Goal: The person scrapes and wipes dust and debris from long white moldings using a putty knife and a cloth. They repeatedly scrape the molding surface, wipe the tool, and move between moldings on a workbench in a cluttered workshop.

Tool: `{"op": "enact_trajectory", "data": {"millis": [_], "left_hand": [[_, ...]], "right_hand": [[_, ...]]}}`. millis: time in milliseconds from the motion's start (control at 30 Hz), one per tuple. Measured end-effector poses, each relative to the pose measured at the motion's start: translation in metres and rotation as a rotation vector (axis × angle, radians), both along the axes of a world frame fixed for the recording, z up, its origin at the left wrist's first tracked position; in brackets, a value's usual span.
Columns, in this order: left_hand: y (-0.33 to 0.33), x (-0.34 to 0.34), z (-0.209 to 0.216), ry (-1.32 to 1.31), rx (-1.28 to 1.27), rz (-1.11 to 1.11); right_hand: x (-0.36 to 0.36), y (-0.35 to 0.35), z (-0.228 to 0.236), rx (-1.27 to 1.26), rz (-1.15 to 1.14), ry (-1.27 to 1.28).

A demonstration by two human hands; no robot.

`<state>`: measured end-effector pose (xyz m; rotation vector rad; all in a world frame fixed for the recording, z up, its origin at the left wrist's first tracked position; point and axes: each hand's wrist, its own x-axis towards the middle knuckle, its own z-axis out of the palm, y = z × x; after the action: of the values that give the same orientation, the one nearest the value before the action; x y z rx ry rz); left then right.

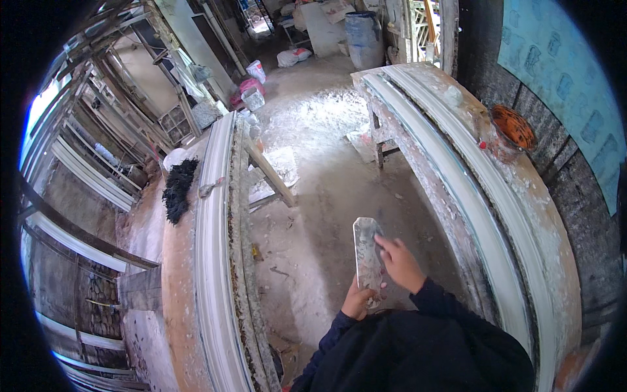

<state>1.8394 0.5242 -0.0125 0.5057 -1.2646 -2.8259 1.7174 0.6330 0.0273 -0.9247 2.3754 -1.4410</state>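
A flat grey metal scraper blade (366,251), smeared with plaster, stands upright in front of me. My left hand (358,302) grips its lower end from below. My right hand (400,262) rests on the blade's right edge, fingers curled onto its face. Both dark sleeves come up from the lower edge. A long white plaster moulding (210,261) lies on the workbench to my left. Another long white moulding (483,215) lies on the bench to my right.
An orange bowl (513,126) sits on the right bench near the wall. A black fibre bundle (176,189) lies on the left bench. A blue barrel (363,38) and white sacks (292,57) stand at the far end of the plaster-splashed floor (313,215). Wooden racks (85,163) line the left wall.
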Motion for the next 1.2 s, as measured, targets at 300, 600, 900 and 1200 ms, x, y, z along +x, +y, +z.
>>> {"op": "enact_trajectory", "data": {"millis": [300,600,900,1200], "left_hand": [[-0.013,-0.015,0.013,-0.071,0.055,0.138],[-0.004,-0.011,-0.007,-0.036,0.021,-0.089],[-0.013,-0.006,0.007,-0.084,-0.004,0.066],[-0.012,-0.002,0.005,-0.014,0.026,0.045]], "right_hand": [[0.015,0.014,0.010,0.114,0.141,0.042],[-0.031,-0.016,0.017,0.043,-0.021,0.155],[0.028,0.011,0.010,0.059,0.147,-0.092],[-0.003,0.005,0.016,0.063,0.069,0.055]]}}
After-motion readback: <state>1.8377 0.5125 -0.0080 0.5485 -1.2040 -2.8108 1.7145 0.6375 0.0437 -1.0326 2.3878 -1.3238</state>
